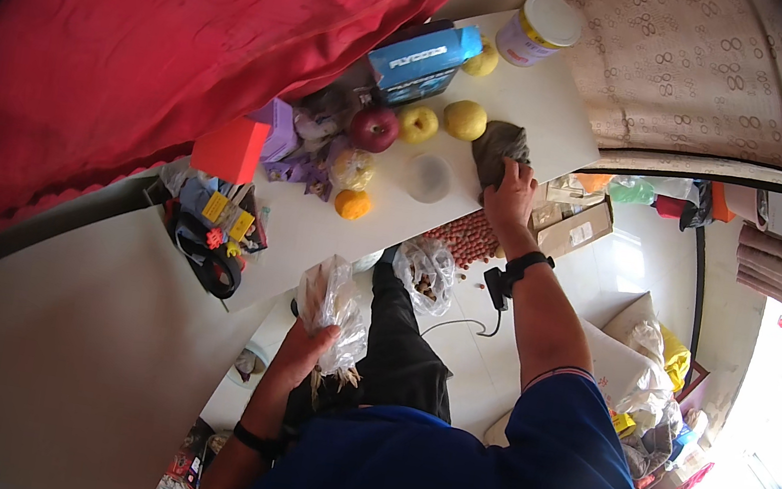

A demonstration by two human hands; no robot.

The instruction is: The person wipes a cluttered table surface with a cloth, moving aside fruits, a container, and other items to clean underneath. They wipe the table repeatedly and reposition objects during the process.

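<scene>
In the head view my left hand (305,353) holds a clear plastic bag (346,314) in front of my body. Pale, dried root-like strands stick out of the bag's lower end. My right hand (512,198) reaches out to the white table's (461,179) far edge. Its fingers grip a crumpled grey-brown cloth (496,150) that lies on the tabletop. A clear round plastic container (429,178) stands left of the cloth, apart from my hand. Just beyond sit a yellow-green pear-like fruit (465,120), a yellow apple (418,125) and a red apple (376,128).
An orange (352,204), a blue box (425,64) and a lidded can (539,30) stand on the table. A cluttered holder (220,219) is at its left end. Small red fruits or nuts (468,237) and an open plastic bag (426,276) lie on the floor below.
</scene>
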